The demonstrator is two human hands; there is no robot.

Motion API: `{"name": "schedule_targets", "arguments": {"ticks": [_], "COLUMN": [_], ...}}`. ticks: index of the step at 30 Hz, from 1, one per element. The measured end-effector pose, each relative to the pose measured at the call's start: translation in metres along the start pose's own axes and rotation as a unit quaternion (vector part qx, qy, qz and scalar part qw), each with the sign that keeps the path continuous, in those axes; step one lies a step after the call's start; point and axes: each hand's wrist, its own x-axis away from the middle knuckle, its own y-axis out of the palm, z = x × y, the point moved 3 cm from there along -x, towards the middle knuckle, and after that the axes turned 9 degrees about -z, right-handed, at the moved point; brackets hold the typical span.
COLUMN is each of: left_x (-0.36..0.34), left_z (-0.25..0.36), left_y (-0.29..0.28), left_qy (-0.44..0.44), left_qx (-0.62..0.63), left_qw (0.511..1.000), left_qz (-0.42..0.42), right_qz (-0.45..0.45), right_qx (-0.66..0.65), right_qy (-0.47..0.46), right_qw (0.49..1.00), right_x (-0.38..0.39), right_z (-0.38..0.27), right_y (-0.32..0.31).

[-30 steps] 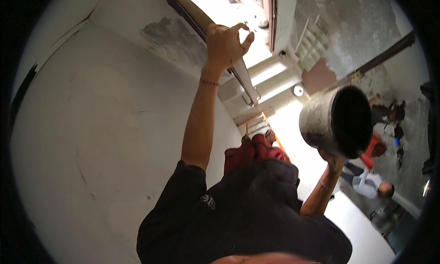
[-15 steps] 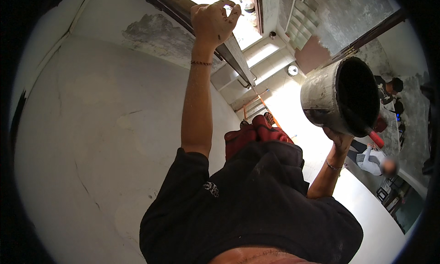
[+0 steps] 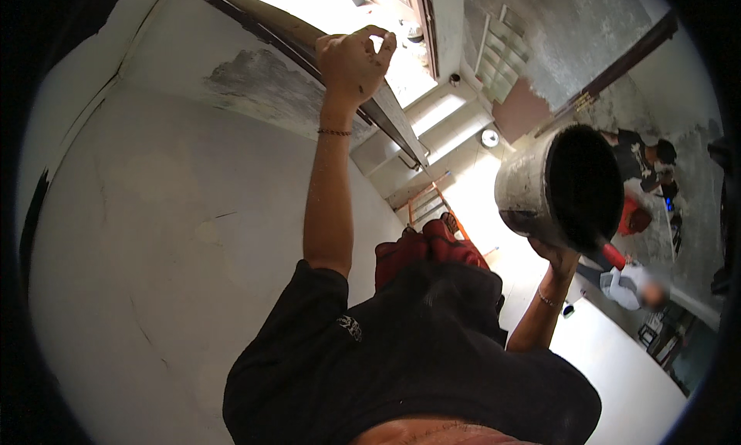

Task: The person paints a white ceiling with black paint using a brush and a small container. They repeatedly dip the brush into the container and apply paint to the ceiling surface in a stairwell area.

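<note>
My left hand [image 3: 355, 65] is raised high, its fingers curled and thumb and forefinger meeting in a ring. It overlaps the top edge of an open door [image 3: 394, 121]; whether it touches that edge or pinches something small, I cannot tell. Dark specks dot the back of this hand. On the right, my right hand [image 3: 554, 253] grips a grey, stained bucket [image 3: 525, 186] from underneath. The bucket is tilted, its mouth turned to the right and its inside too dark to read. A red handle [image 3: 614, 256] of some tool sticks out over the lower rim.
A whitish wall [image 3: 193, 252] with cracks fills the left. Below stands an orange-framed ladder [image 3: 424, 202] near my feet. A white bucket [image 3: 489, 138] is on the floor. Two people are at the right, one in a dark shirt [image 3: 637, 155], one in light sleeves [image 3: 617, 287].
The bucket and my right hand have moved down and slightly left in view. My left hand also sits lower in the picture, its fingers still curled.
</note>
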Motion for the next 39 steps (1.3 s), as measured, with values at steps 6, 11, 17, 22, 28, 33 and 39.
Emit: {"name": "schedule_targets", "arguments": {"ticks": [6,11,17,22,28,33,39], "left_x": [-0.003,0.001,0.007,0.009,0.016,0.022,0.026], "left_z": [0.005,0.0,-0.007,-0.004,0.005,0.001,-0.009], "left_y": [-0.004,-0.014,-0.017,-0.023,-0.032,-0.03,-0.029], "left_qy": [0.007,-0.012,0.014,-0.004,-0.034,-0.01,-0.007], "left_qx": [0.005,0.019,-0.023,-0.013,0.079,0.034,0.036], "left_qw": [1.0,0.999,0.996,0.999,0.995,0.994,0.996], "left_qz": [0.024,0.046,0.086,0.049,0.053,0.104,0.081], "right_qz": [-0.025,-0.046,-0.039,-0.025,-0.033,-0.027,-0.028], "right_qx": [-0.129,-0.202,-0.25,-0.283,-0.308,-0.325,-0.344], "right_qy": [0.104,0.093,0.11,0.105,0.097,0.076,0.071], "right_qw": [0.986,0.974,0.961,0.953,0.946,0.942,0.936], "right_x": [0.0,-0.005,-0.026,-0.07,-0.103,-0.105,-0.088], "right_z": [0.0,0.007,0.007,-0.005,-0.016,-0.024,-0.027], "right_y": [-0.003,0.005,0.015,0.02,0.021,0.018,0.012]}}
